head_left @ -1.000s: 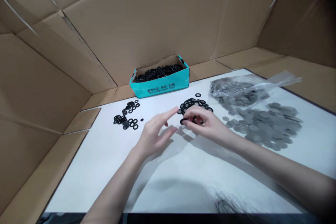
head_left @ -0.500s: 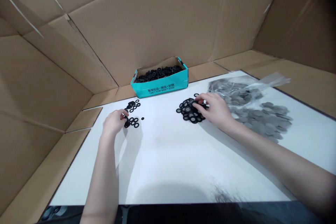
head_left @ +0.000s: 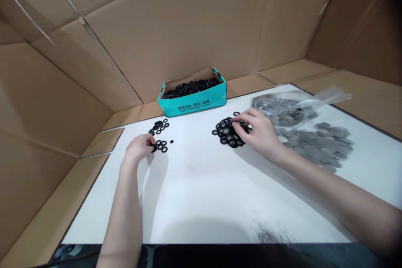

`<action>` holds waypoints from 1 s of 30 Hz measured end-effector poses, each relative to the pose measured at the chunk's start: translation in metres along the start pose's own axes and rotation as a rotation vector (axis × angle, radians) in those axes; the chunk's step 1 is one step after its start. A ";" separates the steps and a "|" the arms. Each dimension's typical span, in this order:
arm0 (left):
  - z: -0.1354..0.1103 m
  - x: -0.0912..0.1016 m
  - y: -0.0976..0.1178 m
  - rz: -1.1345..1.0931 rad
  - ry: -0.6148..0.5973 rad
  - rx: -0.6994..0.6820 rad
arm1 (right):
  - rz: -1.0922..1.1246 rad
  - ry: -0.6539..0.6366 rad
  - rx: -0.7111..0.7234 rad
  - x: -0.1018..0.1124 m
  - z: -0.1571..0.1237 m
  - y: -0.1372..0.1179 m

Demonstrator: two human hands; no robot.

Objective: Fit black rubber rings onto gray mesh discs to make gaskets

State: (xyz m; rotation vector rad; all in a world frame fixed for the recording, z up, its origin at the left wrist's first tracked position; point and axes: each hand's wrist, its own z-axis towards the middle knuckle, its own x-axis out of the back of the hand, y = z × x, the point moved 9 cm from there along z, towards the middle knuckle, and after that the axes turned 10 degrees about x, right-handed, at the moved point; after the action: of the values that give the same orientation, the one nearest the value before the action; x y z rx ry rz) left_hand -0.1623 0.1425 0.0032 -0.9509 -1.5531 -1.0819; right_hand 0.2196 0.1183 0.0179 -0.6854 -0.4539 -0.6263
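My left hand (head_left: 138, 147) is at the left, its fingers curled in a pinch at a black ring (head_left: 153, 148) on the edge of a small group of loose rings (head_left: 161, 144). Another cluster of black rings (head_left: 159, 124) lies just beyond it. Across the table, my right hand (head_left: 259, 130) is over a heap of black rings with grey discs in them (head_left: 228, 131). Thumb and index finger are apart there, with nothing visible between them. The other fingers of this hand partly cover the heap's right side.
A teal cardboard box (head_left: 194, 104) full of black rings stands at the back. To the right, a clear plastic bag (head_left: 282, 106) holds grey discs, with a spread of loose grey discs (head_left: 317, 144) before it. One small black disc (head_left: 171, 141) lies alone. Cardboard walls (head_left: 188, 29) surround the white table (head_left: 194, 192).
The right thumb and index finger have parted over the heap. My left hand stays at the rings with only a slight shift. The whole view has shifted slightly.
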 end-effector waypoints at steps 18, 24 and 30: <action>-0.116 -0.009 0.160 -0.787 -0.426 -0.933 | 0.583 -0.157 0.280 -0.015 -0.017 -0.087; -0.127 -0.015 0.168 -0.888 -0.391 -0.962 | 0.603 -0.116 0.322 -0.010 -0.019 -0.092; -0.129 -0.015 0.169 -0.897 -0.346 -0.948 | 0.592 -0.141 0.305 -0.013 -0.021 -0.092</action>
State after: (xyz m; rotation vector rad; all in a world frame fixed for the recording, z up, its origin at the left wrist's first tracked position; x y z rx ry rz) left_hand 0.0353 0.0692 0.0360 -1.0782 -1.8007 -2.5409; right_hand 0.1527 0.0531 0.0365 -0.5359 -0.4370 0.0513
